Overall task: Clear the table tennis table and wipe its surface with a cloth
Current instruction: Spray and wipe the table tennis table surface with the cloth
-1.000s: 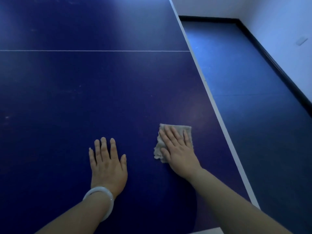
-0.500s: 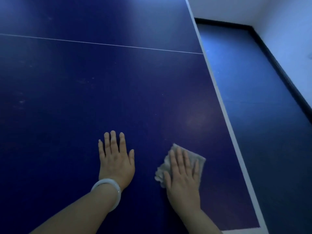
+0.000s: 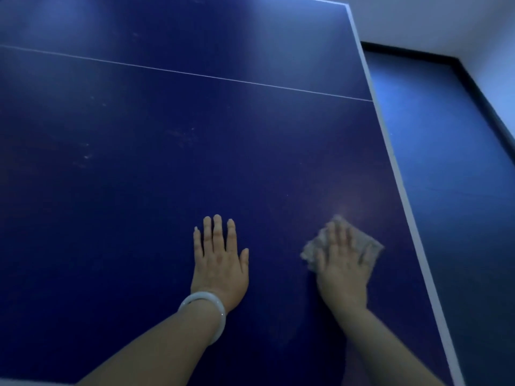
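The dark blue table tennis table [image 3: 167,162] fills most of the view, with a thin white line across it and a white border along its right edge. My right hand [image 3: 344,263] presses flat, fingers straight, on a small grey cloth [image 3: 362,240] near the table's right edge; the hand covers most of the cloth and both look blurred. My left hand [image 3: 220,260] rests flat on the bare surface to the left of the cloth, fingers straight, a white bangle on its wrist.
Faint pale smudges [image 3: 86,157] mark the table left of centre. Beyond the right edge lies blue floor [image 3: 446,135], bounded by a dark skirting board and white walls [image 3: 446,20] at the upper right.
My right hand and the cloth slid back toward me and then rightward, nearer the right edge. The view swung left and up, so more of the table's far end shows. My left hand stayed flat.
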`<state>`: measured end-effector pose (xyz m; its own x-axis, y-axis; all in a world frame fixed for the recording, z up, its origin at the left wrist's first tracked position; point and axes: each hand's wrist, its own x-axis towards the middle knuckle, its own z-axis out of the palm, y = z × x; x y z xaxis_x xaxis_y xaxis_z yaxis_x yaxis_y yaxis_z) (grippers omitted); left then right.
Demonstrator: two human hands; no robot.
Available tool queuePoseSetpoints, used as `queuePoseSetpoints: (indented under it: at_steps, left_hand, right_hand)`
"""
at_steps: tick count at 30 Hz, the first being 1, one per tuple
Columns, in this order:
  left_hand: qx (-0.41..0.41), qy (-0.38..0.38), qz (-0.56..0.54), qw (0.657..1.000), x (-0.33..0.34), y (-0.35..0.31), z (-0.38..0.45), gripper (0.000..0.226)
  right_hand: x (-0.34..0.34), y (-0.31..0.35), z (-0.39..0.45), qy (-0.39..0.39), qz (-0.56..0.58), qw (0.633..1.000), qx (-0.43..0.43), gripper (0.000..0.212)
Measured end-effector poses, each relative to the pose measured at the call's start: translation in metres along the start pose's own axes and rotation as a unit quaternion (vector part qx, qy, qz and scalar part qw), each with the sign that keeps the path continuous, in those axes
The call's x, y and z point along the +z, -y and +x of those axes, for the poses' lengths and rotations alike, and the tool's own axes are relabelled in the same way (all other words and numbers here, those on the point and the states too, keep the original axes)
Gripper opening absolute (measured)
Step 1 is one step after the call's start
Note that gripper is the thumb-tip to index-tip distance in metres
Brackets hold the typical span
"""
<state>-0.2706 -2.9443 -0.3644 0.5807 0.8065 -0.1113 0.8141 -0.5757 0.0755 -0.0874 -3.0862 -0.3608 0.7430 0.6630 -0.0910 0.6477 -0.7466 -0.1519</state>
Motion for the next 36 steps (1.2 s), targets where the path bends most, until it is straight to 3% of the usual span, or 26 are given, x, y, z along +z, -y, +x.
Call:
queuePoseSetpoints:
  at_steps: [3,5,7,10,11,13,16,20,22,25,27,36]
  left_hand:
    - [-0.001,0.007,-0.002,1.000,-0.001,-0.001,0.000,0.071]
    - [-0.002,0.008,-0.007,1.000,-0.001,-0.001,0.001,0.070]
    - [-0.003,0.009,-0.009,1.000,-0.002,-0.001,0.001,0.069]
    - [-0.003,0.003,-0.016,1.000,-0.001,0.000,0.001,0.067]
    - [-0.001,0.005,-0.019,1.000,-0.001,0.000,0.001,0.067]
    - [0.002,0.007,-0.023,1.000,-0.001,0.001,0.001,0.067]
    - [0.009,0.017,-0.015,1.000,-0.002,0.001,0.001,0.070]
    - [0.011,0.020,-0.016,1.000,-0.005,0.001,0.000,0.070]
    - [0.011,0.033,-0.027,0.999,-0.010,0.001,0.000,0.069]
    - [0.019,0.028,-0.050,0.998,-0.013,0.001,0.000,0.067]
    - [0.021,0.025,-0.045,0.998,-0.014,0.002,-0.001,0.067]
    - [0.052,0.003,-0.081,0.995,-0.032,-0.009,0.042,0.057]
  right_hand:
    - [0.010,0.038,-0.013,0.012,-0.015,0.976,-0.216,0.058]
    - [0.004,0.030,0.010,0.025,-0.034,0.955,-0.293,0.056]
    - [-0.004,0.002,0.041,0.040,-0.050,0.973,-0.223,0.056]
    - [-0.013,-0.033,0.057,0.033,-0.011,0.998,0.055,0.058]
    - [-0.013,-0.030,0.051,0.032,0.002,0.995,0.092,0.058]
    - [-0.005,-0.004,0.027,0.014,-0.007,0.999,0.035,0.056]
    - [0.007,0.048,0.006,0.031,-0.015,0.987,-0.154,0.057]
    - [0.005,0.088,0.055,0.062,-0.028,0.958,-0.279,0.057]
    - [0.000,0.080,0.090,0.066,-0.050,0.963,-0.258,0.057]
    - [-0.007,0.045,0.119,0.046,-0.045,0.991,-0.114,0.056]
    - [-0.011,0.028,0.122,0.046,-0.035,0.996,-0.063,0.057]
    - [-0.011,0.022,0.123,0.024,-0.049,0.995,-0.079,0.064]
